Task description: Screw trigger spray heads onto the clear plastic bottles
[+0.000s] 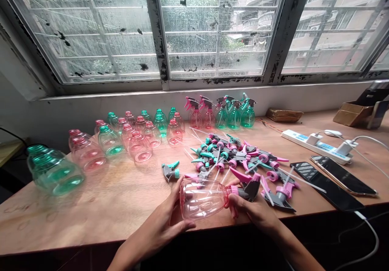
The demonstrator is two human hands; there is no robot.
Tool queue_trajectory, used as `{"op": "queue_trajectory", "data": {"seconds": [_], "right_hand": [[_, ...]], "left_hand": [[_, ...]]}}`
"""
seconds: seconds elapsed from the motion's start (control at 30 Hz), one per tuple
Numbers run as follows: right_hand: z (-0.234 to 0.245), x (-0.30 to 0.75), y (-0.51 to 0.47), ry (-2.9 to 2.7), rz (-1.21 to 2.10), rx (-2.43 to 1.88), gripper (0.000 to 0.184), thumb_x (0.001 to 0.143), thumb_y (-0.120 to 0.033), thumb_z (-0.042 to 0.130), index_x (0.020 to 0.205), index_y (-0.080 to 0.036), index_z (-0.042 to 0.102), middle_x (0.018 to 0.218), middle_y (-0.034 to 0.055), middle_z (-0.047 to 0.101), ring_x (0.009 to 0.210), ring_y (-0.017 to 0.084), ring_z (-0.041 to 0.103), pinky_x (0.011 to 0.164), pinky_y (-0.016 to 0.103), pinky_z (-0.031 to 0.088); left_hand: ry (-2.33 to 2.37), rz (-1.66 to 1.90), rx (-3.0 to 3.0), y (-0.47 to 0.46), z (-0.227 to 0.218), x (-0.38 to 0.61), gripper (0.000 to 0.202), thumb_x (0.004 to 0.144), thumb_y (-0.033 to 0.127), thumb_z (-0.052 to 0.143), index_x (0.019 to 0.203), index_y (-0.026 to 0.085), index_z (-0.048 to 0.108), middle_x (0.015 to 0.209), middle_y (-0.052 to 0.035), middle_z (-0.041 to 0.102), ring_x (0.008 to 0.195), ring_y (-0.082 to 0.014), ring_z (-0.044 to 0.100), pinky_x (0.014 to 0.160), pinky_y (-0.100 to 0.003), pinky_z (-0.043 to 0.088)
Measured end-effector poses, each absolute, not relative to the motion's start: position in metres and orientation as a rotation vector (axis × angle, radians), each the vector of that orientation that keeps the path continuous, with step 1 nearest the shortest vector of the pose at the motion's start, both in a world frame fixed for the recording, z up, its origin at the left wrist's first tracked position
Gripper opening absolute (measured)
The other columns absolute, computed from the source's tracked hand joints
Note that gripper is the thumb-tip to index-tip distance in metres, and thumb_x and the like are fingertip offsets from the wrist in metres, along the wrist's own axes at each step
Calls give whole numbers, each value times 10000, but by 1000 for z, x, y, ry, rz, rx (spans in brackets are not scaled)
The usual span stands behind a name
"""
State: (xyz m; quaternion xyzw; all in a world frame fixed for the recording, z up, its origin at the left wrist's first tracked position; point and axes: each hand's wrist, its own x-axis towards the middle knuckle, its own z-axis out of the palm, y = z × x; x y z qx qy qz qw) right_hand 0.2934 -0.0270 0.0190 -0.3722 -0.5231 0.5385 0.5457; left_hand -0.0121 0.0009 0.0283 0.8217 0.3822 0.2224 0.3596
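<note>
A clear pink spray bottle lies sideways between my hands above the table's front edge. My left hand cups its base, thumb below and fingers behind. At the neck, my right hand pinches the pink collar of a grey-and-pink trigger sprayer, which sits on the bottle's mouth. The sprayer's thin white tube shows inside the bottle. Just behind is a heap of loose trigger sprayers in pink, teal and grey. A single grey-and-teal trigger sprayer lies apart, left of the heap.
Headless pink and green bottles stand in rows at the left. Several bottles with sprayers fitted line the back. To the right are a white power strip, two phones, cables and a cardboard holder. Windows rise behind the wooden table.
</note>
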Motion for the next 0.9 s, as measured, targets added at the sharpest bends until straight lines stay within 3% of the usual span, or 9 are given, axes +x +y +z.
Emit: {"op": "queue_trajectory", "data": {"seconds": [0.23, 0.43, 0.57, 0.73, 0.9], "right_hand": [[15, 295, -27, -1254, 1264, -881, 404, 893, -562, 831, 998, -209, 665, 638, -12, 734, 530, 157, 644, 580, 263, 523], [16, 295, -27, -1245, 1261, -908, 407, 873, -562, 847, 971, -206, 677, 611, -11, 729, 537, 167, 642, 589, 276, 527], [17, 294, -27, -1230, 1271, -906, 450, 852, -598, 847, 997, -211, 668, 644, -5, 738, 528, 172, 636, 572, 286, 526], [18, 294, -28, -1269, 1247, -935, 421, 872, -597, 824, 884, -195, 699, 579, -9, 696, 533, 179, 628, 600, 305, 523], [20, 293, -28, -1245, 1264, -931, 428, 846, -591, 853, 939, -211, 678, 602, -11, 708, 529, 179, 626, 581, 300, 524]], "left_hand": [[969, 594, 2129, 0, 35, -9, 1055, 1005, 250, 719, 1715, 460, -32, 1823, 18, 183, 1642, -329, 285, 1342, -507, 232], [949, 609, 2086, 0, 31, -11, 1009, 1018, 237, 685, 1725, 425, -10, 1771, -46, 343, 1529, -325, 501, 1280, -467, 391], [941, 620, 2080, 0, 27, -13, 992, 1034, 256, 667, 1726, 414, -26, 1727, -69, 430, 1549, -335, 475, 1275, -486, 395], [975, 628, 2134, 1, 23, -14, 987, 1025, 229, 666, 1724, 432, -1, 1807, -43, 249, 1621, -360, 331, 1306, -539, 317], [967, 626, 2122, 1, 24, -14, 988, 1029, 244, 666, 1729, 400, -14, 1744, -72, 404, 1576, -349, 427, 1289, -522, 356]]}}
